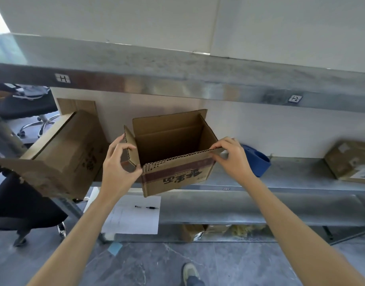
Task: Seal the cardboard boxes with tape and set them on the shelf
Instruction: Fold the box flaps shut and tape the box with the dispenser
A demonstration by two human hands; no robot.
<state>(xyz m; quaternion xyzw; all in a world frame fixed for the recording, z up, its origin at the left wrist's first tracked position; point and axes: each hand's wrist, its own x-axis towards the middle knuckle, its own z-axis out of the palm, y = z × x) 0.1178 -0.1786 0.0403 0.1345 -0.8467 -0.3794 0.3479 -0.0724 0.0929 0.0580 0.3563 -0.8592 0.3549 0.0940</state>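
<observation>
Head view is taking in a long grey metal shelf [291, 172] running across the frame. A large brown cardboard box [60, 153] is lying tilted at its left end with its flaps hanging loose. A smaller brown cardboard box with dark printed characters [177, 172] is sitting at the shelf's front edge, mouth up and all flaps open. Whether its base is resting fully on the shelf or partly overhanging, I cannot tell.

The left hand [117, 168] is pinching the short left flap, with the fingers [115, 145] curled round its corrugated edge. The right hand [231, 159] is gripping the right end of the near long flap between thumb and fingertips.

The step in hand is looking like folding the flaps shut, ready for tape. To do it well, the person should be turning the two short flaps in first and then bringing the long ones down so their edges are meeting along the middle. The box should be kept square, so the seam is lying flat for taping.

A blue plastic object [258, 162] is sitting just behind the right hand, though what it is I cannot tell. No tape is plainly showing.
</observation>
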